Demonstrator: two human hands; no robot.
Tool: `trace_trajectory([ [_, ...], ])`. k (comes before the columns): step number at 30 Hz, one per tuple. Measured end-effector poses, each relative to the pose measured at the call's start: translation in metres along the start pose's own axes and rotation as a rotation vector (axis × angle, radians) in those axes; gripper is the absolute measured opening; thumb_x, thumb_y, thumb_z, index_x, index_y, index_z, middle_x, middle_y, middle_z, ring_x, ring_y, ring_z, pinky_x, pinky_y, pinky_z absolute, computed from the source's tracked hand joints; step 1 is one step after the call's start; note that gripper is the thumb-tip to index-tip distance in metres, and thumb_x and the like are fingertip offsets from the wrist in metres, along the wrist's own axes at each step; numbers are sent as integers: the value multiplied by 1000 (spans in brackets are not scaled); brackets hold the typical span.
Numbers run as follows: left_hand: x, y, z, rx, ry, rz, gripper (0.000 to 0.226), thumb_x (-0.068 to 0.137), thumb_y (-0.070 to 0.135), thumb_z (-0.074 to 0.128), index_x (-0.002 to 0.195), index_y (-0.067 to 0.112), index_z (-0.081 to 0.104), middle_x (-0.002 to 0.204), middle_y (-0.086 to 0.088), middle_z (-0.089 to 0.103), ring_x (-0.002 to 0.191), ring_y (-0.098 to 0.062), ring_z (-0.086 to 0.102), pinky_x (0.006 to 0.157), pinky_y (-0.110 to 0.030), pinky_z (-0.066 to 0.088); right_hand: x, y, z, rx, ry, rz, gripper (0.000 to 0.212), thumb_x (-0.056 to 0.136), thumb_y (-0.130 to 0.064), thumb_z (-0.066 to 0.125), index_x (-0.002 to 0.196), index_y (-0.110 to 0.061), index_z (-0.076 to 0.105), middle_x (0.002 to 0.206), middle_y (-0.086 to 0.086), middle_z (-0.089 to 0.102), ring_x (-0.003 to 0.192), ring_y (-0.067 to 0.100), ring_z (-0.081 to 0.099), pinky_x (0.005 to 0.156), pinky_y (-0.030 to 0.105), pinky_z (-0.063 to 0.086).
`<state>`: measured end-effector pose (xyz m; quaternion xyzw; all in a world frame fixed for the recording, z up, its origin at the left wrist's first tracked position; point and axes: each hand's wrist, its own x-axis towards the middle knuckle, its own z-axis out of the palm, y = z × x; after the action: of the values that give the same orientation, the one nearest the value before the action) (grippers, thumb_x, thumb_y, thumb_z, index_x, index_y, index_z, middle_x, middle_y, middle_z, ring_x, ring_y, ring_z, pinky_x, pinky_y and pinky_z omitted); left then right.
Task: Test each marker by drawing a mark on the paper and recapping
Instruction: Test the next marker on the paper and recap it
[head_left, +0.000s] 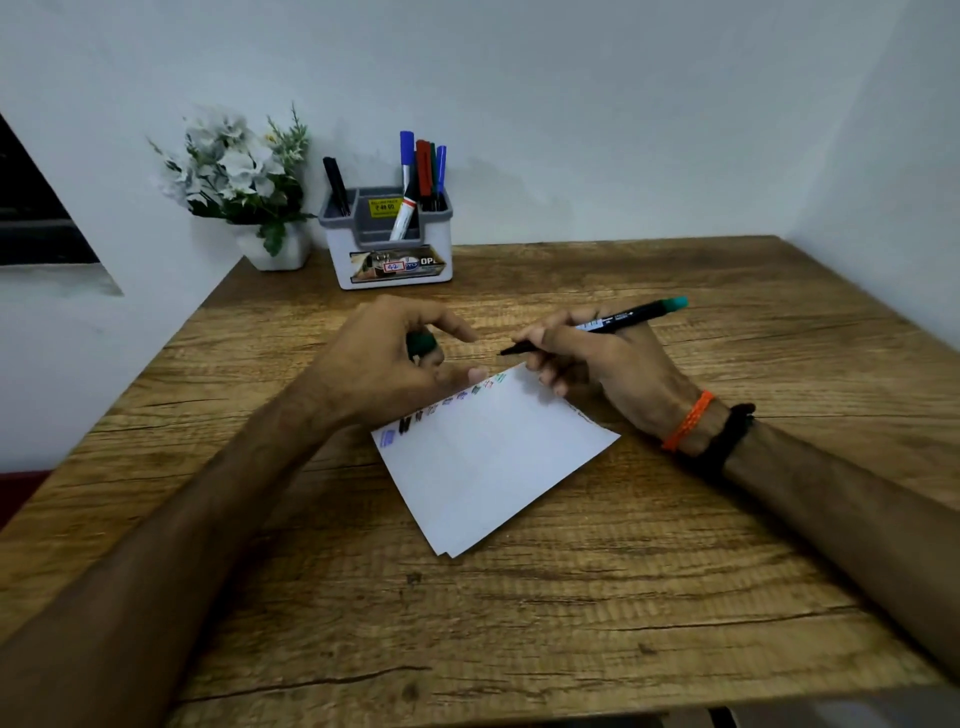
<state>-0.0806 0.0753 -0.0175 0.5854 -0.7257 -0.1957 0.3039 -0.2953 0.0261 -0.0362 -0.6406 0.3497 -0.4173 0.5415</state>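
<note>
Right hand (587, 358) grips the uncapped green marker (597, 326), tip hovering just past the paper (488, 462), which lies between both hands, while left hand (395, 364) pinches its green cap (421, 344).

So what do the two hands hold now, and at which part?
The right hand holds an uncapped black marker with a teal end at the lower barrel, near the tip. The left hand pinches its dark green cap.
</note>
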Motion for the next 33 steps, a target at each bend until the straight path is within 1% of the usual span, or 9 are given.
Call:
trace_trajectory([
  [2, 1, -1, 1, -24, 20, -37, 31, 78, 39, 75, 104, 26, 63, 72, 5, 64, 66, -6, 59, 61, -24, 47, 1, 0, -2, 81, -38, 19, 18, 91, -13, 60, 92, -1, 74, 71, 9, 70, 57, 14, 62, 49, 20, 48],
  [5, 2, -4, 3, -57, 27, -112, 27, 87, 28, 67, 112, 26, 56, 104, 2, 65, 100, -12, 60, 85, -29, 50, 1, -2, -4, 116, -87, 55, 29, 87, -21, 55, 100, -3, 74, 77, 6, 72, 60, 12, 63, 52, 20, 48],
  [7, 2, -3, 4, -123, 21, -103, 20, 92, 17, 61, 111, 21, 56, 105, 4, 67, 106, -12, 61, 95, -35, 50, 1, -3, -4, 127, -118, 80, 36, 82, -26, 53, 104, -5, 73, 83, 6, 73, 62, 11, 63, 54, 21, 49],
  [8, 2, -2, 4, -127, 21, -88, 17, 92, 13, 60, 108, 20, 58, 103, 6, 68, 103, -10, 62, 94, -34, 50, 0, -4, -4, 127, -122, 77, 35, 82, -26, 53, 104, -7, 73, 84, 6, 74, 62, 11, 63, 54, 21, 48],
  [12, 1, 1, 5, -138, 57, -29, 14, 92, 11, 61, 100, 21, 65, 91, 6, 65, 82, -9, 60, 75, -28, 50, 0, -5, -2, 126, -48, 26, 14, 95, -13, 56, 95, -8, 69, 79, 6, 74, 53, 11, 61, 49, 20, 47],
  [17, 2, 2, 9, -318, 95, -37, 10, 90, 8, 62, 99, 12, 65, 80, 3, 67, 69, -4, 63, 69, -25, 56, -1, -5, -1, 108, -24, 3, 15, 94, -12, 59, 98, -2, 68, 72, 3, 71, 49, 12, 57, 48, 21, 45],
  [22, 4, -1, 11, -352, 109, -43, 7, 90, 8, 62, 97, 9, 65, 84, -7, 69, 72, -10, 63, 65, -21, 55, 0, -5, -1, 107, -25, -21, 14, 94, -9, 58, 98, 0, 68, 74, 6, 72, 48, 13, 56, 48, 21, 45],
  [27, 5, -4, 12, -388, 108, -39, 7, 90, 8, 62, 92, 14, 65, 81, -4, 68, 71, -9, 62, 65, -24, 55, 2, -4, -3, 101, -2, -45, 15, 94, -6, 57, 99, 2, 69, 75, 9, 71, 47, 15, 55, 47, 23, 44],
  [33, 4, 0, 15, -385, 85, -31, 7, 90, 11, 62, 96, 11, 66, 79, -3, 67, 68, -4, 61, 64, -18, 54, 1, -4, 2, 79, -37, -27, 10, 90, -15, 67, 96, -8, 64, 84, 13, 76, 48, 16, 58, 48, 25, 45],
])
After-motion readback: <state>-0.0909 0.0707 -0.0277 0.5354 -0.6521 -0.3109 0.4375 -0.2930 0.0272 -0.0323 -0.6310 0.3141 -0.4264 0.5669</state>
